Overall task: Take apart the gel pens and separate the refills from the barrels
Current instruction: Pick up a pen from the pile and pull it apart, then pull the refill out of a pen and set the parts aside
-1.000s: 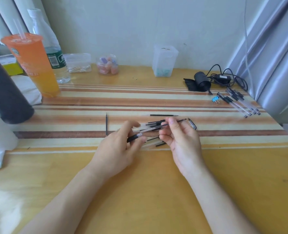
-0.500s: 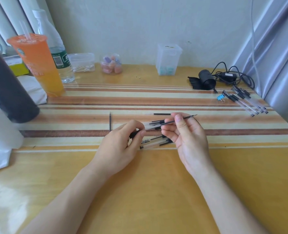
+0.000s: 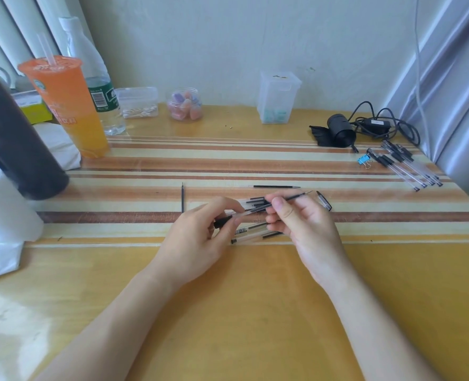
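My left hand [image 3: 200, 237] grips a clear pen barrel [image 3: 237, 215] by its black end. My right hand [image 3: 302, 229] pinches a thin black refill [image 3: 296, 198] that sticks partly out of that barrel, pointing up and right. Under and between the hands lies a small heap of clear barrels [image 3: 251, 235]. A pen cap [image 3: 324, 200] lies just right of the right hand. Two loose refills rest on the striped mat, one refill [image 3: 182, 197] to the left and another refill [image 3: 276, 186] behind the hands. Several whole gel pens [image 3: 406, 167] lie at the far right.
An orange drink cup [image 3: 68, 105], a water bottle [image 3: 95, 78], a dark flask [image 3: 16, 147] and a white roll [image 3: 2, 207] crowd the left side. Small plastic containers [image 3: 278, 97] line the back wall. A black cable bundle [image 3: 365, 127] and a blue binder clip [image 3: 363, 160] sit back right.
My right hand has drawn the black refill further out of the clear barrel toward the right, while my left hand keeps hold of the barrel.
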